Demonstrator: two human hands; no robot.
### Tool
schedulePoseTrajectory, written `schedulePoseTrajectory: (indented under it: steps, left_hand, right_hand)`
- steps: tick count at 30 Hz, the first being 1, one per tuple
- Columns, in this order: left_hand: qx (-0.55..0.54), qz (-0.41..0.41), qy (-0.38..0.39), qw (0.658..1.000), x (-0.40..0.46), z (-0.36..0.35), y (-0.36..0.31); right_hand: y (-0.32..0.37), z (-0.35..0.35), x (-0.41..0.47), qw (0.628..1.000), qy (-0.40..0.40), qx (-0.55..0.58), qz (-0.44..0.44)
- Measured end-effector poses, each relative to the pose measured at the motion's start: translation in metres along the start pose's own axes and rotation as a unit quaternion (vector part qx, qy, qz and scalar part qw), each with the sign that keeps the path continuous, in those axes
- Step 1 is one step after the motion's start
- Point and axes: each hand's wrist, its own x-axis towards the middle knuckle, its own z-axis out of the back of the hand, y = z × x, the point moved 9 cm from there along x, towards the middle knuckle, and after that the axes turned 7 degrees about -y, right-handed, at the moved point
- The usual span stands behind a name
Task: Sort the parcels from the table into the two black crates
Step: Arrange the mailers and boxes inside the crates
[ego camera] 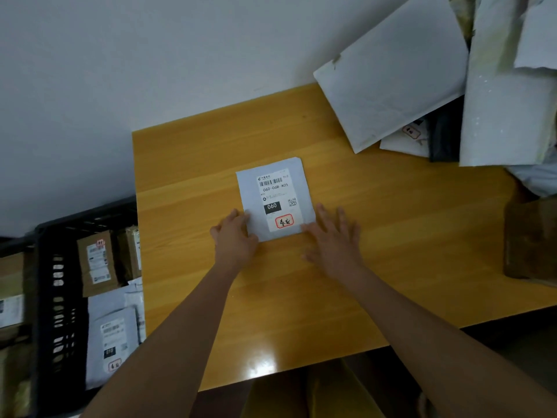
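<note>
A small white parcel (275, 197) with a barcode label and a red stamp lies flat in the middle of the yellow wooden table (391, 236). My left hand (233, 236) touches its near left corner, fingers on the edge. My right hand (333, 236) lies flat with spread fingers on the table, its thumb at the parcel's near right corner. A black crate (48, 297) stands left of the table, holding brown and white parcels. A second crate is not plainly visible.
A heap of large white mailers (391, 70) and a dark bag (443, 137) fills the table's far right corner. A brown parcel (529, 239) sits at the right edge. The white wall runs behind the table.
</note>
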Motion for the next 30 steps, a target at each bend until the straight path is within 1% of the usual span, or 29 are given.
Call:
schedulePoseTrajectory:
  steps: [2, 4, 8, 9, 11, 13, 16, 19, 20, 21, 23, 25, 26, 28, 30]
  left_hand:
    - [-0.010, 0.020, -0.015, 1.000, 0.005, 0.006, 0.003]
    - [-0.036, 0.050, -0.043, 0.997, 0.011, 0.015, 0.007]
    - [-0.178, 0.143, -0.079, 0.971, 0.015, 0.022, 0.017]
    - [-0.204, 0.161, -0.079, 0.962, 0.014, 0.020, 0.018]
    - [-0.252, 0.192, -0.079, 0.945, 0.012, 0.013, 0.021]
    - [-0.288, 0.215, -0.071, 0.930, 0.009, 0.006, 0.025]
    - [-0.325, 0.237, -0.051, 0.914, 0.004, -0.001, 0.027]
    - [-0.321, 0.225, -0.033, 0.919, 0.001, -0.003, 0.024]
    - [-0.315, 0.225, -0.025, 0.922, -0.001, -0.004, 0.024]
    - [-0.311, 0.230, -0.017, 0.922, -0.003, -0.006, 0.026]
    - [-0.316, 0.254, -0.002, 0.914, -0.008, -0.009, 0.036]
    - [-0.346, 0.284, 0.017, 0.894, -0.015, -0.011, 0.046]
    - [-0.362, 0.294, 0.026, 0.884, -0.018, -0.012, 0.050]
    - [-0.382, 0.303, 0.035, 0.872, -0.023, -0.010, 0.058]
    - [-0.393, 0.302, 0.033, 0.868, -0.025, -0.004, 0.067]
  right_hand:
    - [-0.002, 0.000, -0.003, 0.999, -0.016, 0.037, 0.000]
    - [-0.008, 0.006, -0.003, 0.994, -0.048, 0.101, -0.009]
    - [-0.013, 0.027, 0.009, 0.973, -0.112, 0.203, -0.020]
    - [-0.012, 0.030, 0.013, 0.967, -0.110, 0.227, -0.027]
    - [-0.010, 0.031, 0.023, 0.959, -0.076, 0.267, -0.057]
    - [-0.008, 0.029, 0.029, 0.959, -0.058, 0.268, -0.072]
    - [-0.005, 0.026, 0.031, 0.973, -0.065, 0.217, -0.055]
    - [0.004, 0.021, 0.030, 0.987, -0.077, 0.141, -0.016]
    - [0.007, 0.020, 0.030, 0.987, -0.090, 0.135, -0.013]
    - [0.011, 0.021, 0.030, 0.984, -0.105, 0.145, -0.014]
    - [0.016, 0.025, 0.029, 0.967, -0.126, 0.218, -0.037]
    - [0.017, 0.028, 0.027, 0.941, -0.124, 0.304, -0.086]
    - [0.018, 0.028, 0.025, 0.931, -0.118, 0.329, -0.105]
    - [0.025, 0.027, 0.023, 0.927, -0.113, 0.342, -0.109]
    - [0.035, 0.024, 0.020, 0.927, -0.107, 0.345, -0.101]
